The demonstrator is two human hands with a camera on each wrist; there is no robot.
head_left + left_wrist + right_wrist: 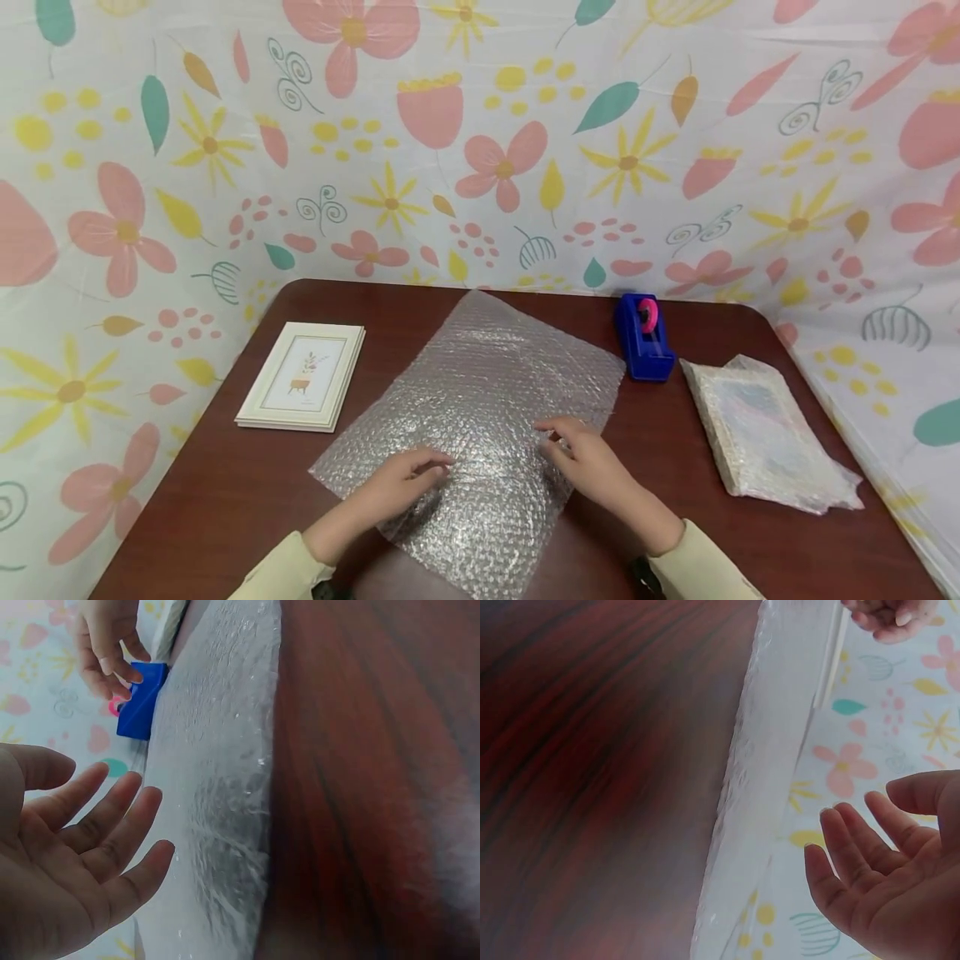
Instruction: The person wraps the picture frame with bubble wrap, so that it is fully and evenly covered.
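Note:
A sheet of clear bubble wrap (487, 400) lies spread at an angle over the middle of the table. Over its near left part hovers my left hand (401, 483), fingers loosely bent and nothing in them. My right hand (588, 467) is above the sheet's right side, also holding nothing. In the left wrist view the left hand's fingers (124, 832) are spread and relaxed, with the bubble wrap beyond them. The right wrist view shows the right hand's fingers (855, 855) loosely curved beside the wrap's raised edge.
On the left lies a cream picture frame (303, 375) with a potted-plant print, apparently stacked on another. A blue tape dispenser (647, 342) with a pink core stands at the back right. Nearer on the right is a bubble-wrapped package (772, 433). A floral curtain (465, 167) borders the table (187, 517).

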